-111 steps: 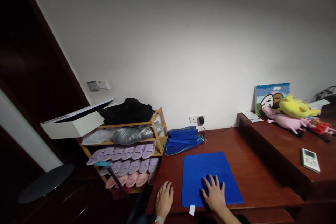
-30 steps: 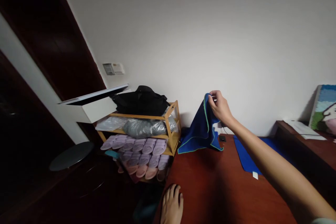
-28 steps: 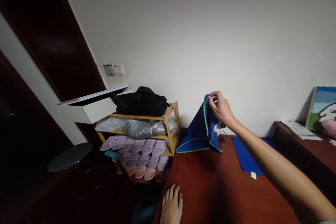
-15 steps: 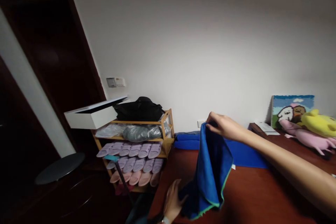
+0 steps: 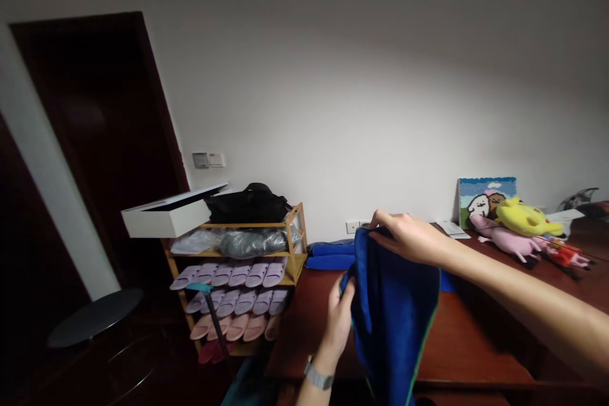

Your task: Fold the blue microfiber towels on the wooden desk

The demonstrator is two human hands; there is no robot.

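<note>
Bunched folds mean my left hand (image 5: 339,314) may have nipped just one layer, so the cloth (image 5: 397,317) could slip or twist; its loose bottom could snag on the table (image 5: 469,339). My right hand (image 5: 404,236) pinches the top, left the side, fingers closed. Cloth hangs at five o'clock: deep blue, green-edged, creased, bottom out of view.
</note>
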